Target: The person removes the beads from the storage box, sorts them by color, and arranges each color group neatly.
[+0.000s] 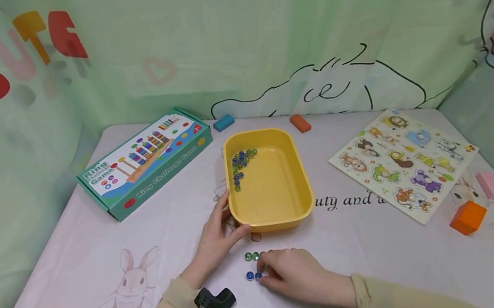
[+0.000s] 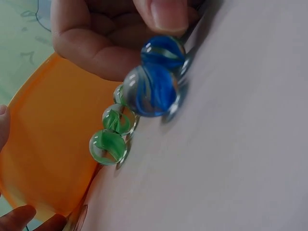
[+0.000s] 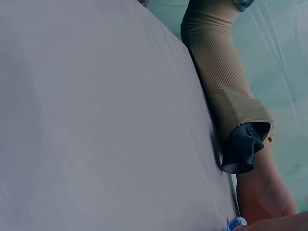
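Observation:
A yellow tray (image 1: 281,218) stands mid-table with several blue and green marbles (image 1: 239,161) along its left side. My left hand (image 1: 214,242) grips the tray's near left corner, thumb at the near wall and fingers along the left side. In front of the tray, my right hand (image 1: 297,275) pinches a blue marble (image 2: 162,50) at table level between thumb and forefinger. A second blue marble (image 2: 151,91) touches it. Beyond them lies a row of green marbles (image 2: 109,147), partly hidden by the right hand. The right wrist view shows just a bit of a blue marble (image 3: 237,223).
A green ring game box (image 1: 147,164) lies at the left. Behind the tray are a blue block (image 1: 224,122) and an orange-red block (image 1: 300,123). An animal puzzle board (image 1: 406,164) lies at the right, near an orange block (image 1: 468,218) and a pink block (image 1: 492,186).

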Tool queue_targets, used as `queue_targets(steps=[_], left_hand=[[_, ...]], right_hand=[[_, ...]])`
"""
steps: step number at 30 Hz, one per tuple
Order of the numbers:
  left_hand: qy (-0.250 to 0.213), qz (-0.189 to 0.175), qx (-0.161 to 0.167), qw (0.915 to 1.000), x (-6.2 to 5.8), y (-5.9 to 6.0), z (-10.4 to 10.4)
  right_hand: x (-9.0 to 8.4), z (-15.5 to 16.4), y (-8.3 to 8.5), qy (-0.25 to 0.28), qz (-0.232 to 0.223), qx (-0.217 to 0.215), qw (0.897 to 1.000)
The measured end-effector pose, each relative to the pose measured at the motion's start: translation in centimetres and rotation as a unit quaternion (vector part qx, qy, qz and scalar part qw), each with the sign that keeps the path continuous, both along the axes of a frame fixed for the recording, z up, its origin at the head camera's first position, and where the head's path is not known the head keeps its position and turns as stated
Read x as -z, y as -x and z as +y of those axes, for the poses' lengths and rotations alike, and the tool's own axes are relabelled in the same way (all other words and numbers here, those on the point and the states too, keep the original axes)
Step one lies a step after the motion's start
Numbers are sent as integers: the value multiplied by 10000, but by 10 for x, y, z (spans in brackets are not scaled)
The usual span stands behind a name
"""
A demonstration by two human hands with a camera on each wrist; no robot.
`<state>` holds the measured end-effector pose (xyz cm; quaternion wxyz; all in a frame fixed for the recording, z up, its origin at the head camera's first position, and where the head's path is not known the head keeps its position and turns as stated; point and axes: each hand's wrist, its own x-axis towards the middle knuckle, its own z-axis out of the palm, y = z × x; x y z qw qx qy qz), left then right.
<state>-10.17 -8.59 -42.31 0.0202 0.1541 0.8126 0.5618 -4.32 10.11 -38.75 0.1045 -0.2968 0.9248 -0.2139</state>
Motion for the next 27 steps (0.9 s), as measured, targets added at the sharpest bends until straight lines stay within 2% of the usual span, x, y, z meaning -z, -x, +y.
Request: queue_targets(steps=[14,19,24,27], left_hand=[[1,17,-3,10000,1,0,0],[-10,91,-12,10000,0,0,-1],[-46,144,9,9999,1,0,0],[-42,170,9,9998,1,0,0]], right_hand=[[-5,0,3,47,35,-88,9999],[-25,1,15,154,-111,-536,9984],[-55,3,36,124,-381,-1135,9927],[-70,4,50,180,-527,-1292,9900]])
